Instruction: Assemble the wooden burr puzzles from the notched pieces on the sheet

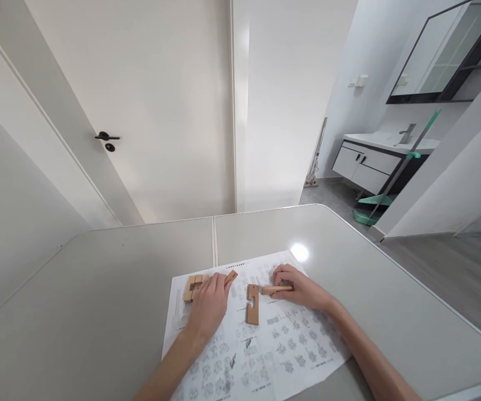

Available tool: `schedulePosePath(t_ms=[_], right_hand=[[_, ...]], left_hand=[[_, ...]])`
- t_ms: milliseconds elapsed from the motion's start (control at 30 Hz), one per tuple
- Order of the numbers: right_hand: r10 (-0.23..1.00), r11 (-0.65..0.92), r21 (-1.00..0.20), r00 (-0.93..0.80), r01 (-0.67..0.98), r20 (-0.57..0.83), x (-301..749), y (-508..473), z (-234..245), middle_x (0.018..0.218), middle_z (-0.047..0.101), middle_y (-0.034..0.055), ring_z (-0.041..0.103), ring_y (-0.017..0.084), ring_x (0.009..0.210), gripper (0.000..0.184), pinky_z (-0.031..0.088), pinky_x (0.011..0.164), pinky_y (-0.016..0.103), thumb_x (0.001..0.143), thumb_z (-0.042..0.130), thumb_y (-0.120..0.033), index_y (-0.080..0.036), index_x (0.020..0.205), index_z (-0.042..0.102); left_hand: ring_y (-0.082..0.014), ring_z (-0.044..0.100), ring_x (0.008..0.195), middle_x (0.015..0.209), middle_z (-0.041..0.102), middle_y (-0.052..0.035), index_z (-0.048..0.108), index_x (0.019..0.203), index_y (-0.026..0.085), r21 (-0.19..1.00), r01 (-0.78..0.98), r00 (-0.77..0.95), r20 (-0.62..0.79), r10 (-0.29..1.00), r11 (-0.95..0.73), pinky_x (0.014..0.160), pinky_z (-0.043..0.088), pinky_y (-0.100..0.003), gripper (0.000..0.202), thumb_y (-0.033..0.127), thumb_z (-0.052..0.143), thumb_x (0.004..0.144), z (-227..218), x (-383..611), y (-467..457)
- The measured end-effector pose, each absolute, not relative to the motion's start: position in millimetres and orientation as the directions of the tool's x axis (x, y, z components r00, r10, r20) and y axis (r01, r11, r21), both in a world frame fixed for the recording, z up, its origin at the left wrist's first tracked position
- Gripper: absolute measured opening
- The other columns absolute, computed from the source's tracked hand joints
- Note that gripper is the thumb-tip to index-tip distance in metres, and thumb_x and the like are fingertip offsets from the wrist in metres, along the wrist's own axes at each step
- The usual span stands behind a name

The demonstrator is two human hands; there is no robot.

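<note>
A flat wooden puzzle piece [253,313] with a notch in its middle lies on the printed sheet [265,362] between my hands. My left hand [210,301] is closed around another wooden piece [232,275], whose end sticks out past the fingers. Beside that hand, on its left, sit several light wooden blocks [190,288] grouped together and partly covered by the fingers. To the right of the notched piece, my right hand [296,285] pinches a narrow wooden piece [274,289] that points left, its tip close to the notched one.
The sheet with small assembly drawings rests on a grey table [98,312] with a seam across its top. Beyond the table's far edge stands a white door [160,111] with a black handle. A washbasin cabinet [365,161], broom and green dustpan [365,217] are at the right.
</note>
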State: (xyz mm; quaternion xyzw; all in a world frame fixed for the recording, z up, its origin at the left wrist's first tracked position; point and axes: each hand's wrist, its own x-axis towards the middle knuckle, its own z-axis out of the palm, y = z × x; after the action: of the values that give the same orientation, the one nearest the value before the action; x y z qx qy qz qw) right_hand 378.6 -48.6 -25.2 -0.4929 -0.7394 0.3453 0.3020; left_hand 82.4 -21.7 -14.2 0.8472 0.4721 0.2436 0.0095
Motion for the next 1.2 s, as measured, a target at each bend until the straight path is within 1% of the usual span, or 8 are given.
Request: schedulePosePath(t_ms=[100, 200, 300, 400, 633, 833, 1033, 1200], right_hand=[[0.972, 0.148, -0.872, -0.230, 0.467, 0.042, 375, -50, -22, 0.080, 0.060, 0.0001, 0.050, 0.018, 0.070, 0.039, 0.040, 0.064, 0.031, 0.092, 0.064, -0.060, -0.022, 0.084, 0.056], [0.982, 0.075, -0.945, -0.189, 0.319, 0.014, 367, -52, -17, 0.075, 0.063, -0.0012, 0.046, 0.015, 0.061, 0.041, 0.036, 0.059, 0.029, 0.097, 0.055, -0.063, -0.022, 0.089, 0.054], [0.975, 0.066, -0.988, -0.218, 0.139, 0.035, 354, -56, -11, 0.074, 0.066, -0.0006, 0.053, 0.017, 0.064, 0.042, 0.040, 0.064, 0.031, 0.097, 0.053, -0.065, -0.023, 0.095, 0.051], [0.965, 0.035, -0.998, -0.261, 0.058, 0.019, 339, -62, -6, 0.073, 0.065, -0.0018, 0.049, 0.015, 0.058, 0.045, 0.039, 0.061, 0.030, 0.096, 0.053, -0.067, -0.024, 0.107, 0.049], [0.974, 0.052, -0.986, -0.225, 0.160, 0.015, 320, -70, -12, 0.062, 0.041, -0.0067, 0.032, 0.012, 0.054, 0.045, 0.024, 0.053, 0.027, 0.099, 0.049, -0.065, -0.022, 0.090, 0.057], [0.977, 0.067, -0.977, -0.213, 0.201, 0.023, 319, -70, -13, 0.064, 0.041, -0.0054, 0.032, 0.013, 0.055, 0.046, 0.024, 0.053, 0.027, 0.099, 0.047, -0.066, -0.023, 0.084, 0.054], [0.972, 0.101, -0.973, -0.230, 0.208, 0.052, 314, -71, -14, 0.066, 0.041, -0.0046, 0.032, 0.014, 0.056, 0.049, 0.027, 0.054, 0.028, 0.099, 0.045, -0.068, -0.023, 0.080, 0.051], [0.958, 0.046, -0.993, -0.285, 0.107, 0.014, 314, -72, -6, 0.061, 0.041, -0.0064, 0.032, 0.014, 0.053, 0.049, 0.028, 0.054, 0.028, 0.101, 0.039, -0.069, -0.023, 0.094, 0.056]], left_hand=[[-0.0170, 0.052, 0.054, 0.063, 0.051, 0.0029, 0.051, 0.098, 0.023, 0.556, 0.689, 0.385, 0.262, 0.885, -0.464, 0.056, 0.038, -0.028, 0.038, 0.049, 0.024, 0.109, -5, 88, -23], [-0.0138, 0.044, 0.053, 0.066, 0.044, 0.0054, 0.045, 0.093, 0.024, 0.860, 0.433, 0.391, 0.090, 0.916, -0.269, 0.054, 0.036, -0.026, 0.040, 0.056, 0.026, 0.107, 1, 104, -26], [-0.0102, 0.042, 0.056, 0.077, 0.048, 0.0039, 0.047, 0.099, 0.022, 0.978, 0.202, 0.459, -0.046, 0.887, -0.054, 0.053, 0.038, -0.023, 0.040, 0.060, 0.034, 0.104, 2, 118, -28], [-0.0110, 0.052, 0.066, 0.088, 0.055, 0.0001, 0.052, 0.114, 0.022, 0.990, 0.140, 0.500, -0.078, 0.862, 0.008, 0.063, 0.047, -0.024, 0.040, 0.057, 0.037, 0.104, -2, 123, -32], [-0.0230, 0.065, 0.109, 0.118, 0.068, -0.0094, 0.043, 0.149, 0.025, 0.958, 0.224, 0.519, 0.041, 0.854, -0.182, 0.100, 0.054, -0.041, 0.045, 0.044, 0.034, 0.108, -11, 120, -40], [-0.0250, 0.047, 0.142, 0.159, 0.044, -0.0095, 0.022, 0.163, 0.031, 0.879, 0.310, 0.536, 0.153, 0.831, -0.362, 0.118, 0.042, -0.046, 0.053, 0.037, 0.030, 0.110, -9, 121, -44], [-0.0242, 0.037, 0.151, 0.163, 0.039, -0.0077, 0.017, 0.164, 0.033, 0.819, 0.367, 0.544, 0.196, 0.816, -0.442, 0.122, 0.039, -0.047, 0.055, 0.032, 0.028, 0.111, -14, 124, -50], [-0.0222, 0.031, 0.154, 0.168, 0.031, -0.0050, 0.016, 0.163, 0.034, 0.819, 0.383, 0.453, 0.237, 0.860, -0.428, 0.124, 0.034, -0.048, 0.054, 0.030, 0.028, 0.111, -18, 125, -45]])
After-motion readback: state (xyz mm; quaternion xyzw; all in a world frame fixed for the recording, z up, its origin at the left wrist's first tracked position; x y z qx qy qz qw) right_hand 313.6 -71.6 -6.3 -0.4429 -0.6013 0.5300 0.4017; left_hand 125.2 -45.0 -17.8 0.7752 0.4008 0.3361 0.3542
